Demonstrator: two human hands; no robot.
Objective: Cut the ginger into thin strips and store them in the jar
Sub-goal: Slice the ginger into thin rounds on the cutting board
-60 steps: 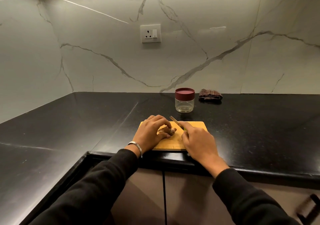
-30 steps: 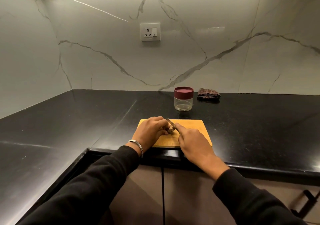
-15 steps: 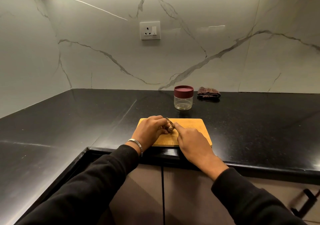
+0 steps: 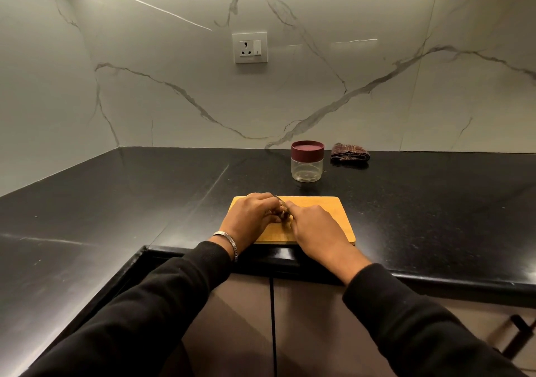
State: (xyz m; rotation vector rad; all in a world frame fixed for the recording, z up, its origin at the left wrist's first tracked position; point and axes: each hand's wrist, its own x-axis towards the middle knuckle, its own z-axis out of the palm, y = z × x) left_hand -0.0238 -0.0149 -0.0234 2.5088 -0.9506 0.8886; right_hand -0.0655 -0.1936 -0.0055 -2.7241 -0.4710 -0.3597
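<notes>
— Judging from the board, how much of the work can be said to be done?

— Very little is shown as finished. At the near edge of the counter (image 4: 87, 202) a wooden cutting board (image 4: 324, 211) is laid, and the ginger (image 4: 283, 214) is held on it near the board's left half, mostly hidden between the two hands. No pile of cut strips can be made out on the bare wood; whether any slices lie under the hands cannot be told.

— And how are the hands placed, taken from the left?

— The ginger is pinned by the left hand (image 4: 255, 214), whose fingers are curled down over it; a metal bangle (image 4: 229, 238) is worn at that wrist. Just beside it, the knife (image 4: 280, 199) is gripped by the right hand (image 4: 314, 225), fingers wrapped round the handle, which is hidden. Only a short stretch of blade is seen, slanting up toward the far edge of the board, its edge apparently set against the ginger.

— What is left, then?

— Nearly everything, it would seem. The cutting is judged to be at an early stage. Beyond the board's far edge, toward the back of the counter, the jar (image 4: 307, 162) is seen standing with its maroon lid (image 4: 307, 149) on and nothing visible inside; it has yet to be opened and filled. A folded checked cloth (image 4: 349, 152) is left to its right, by the wall.
</notes>
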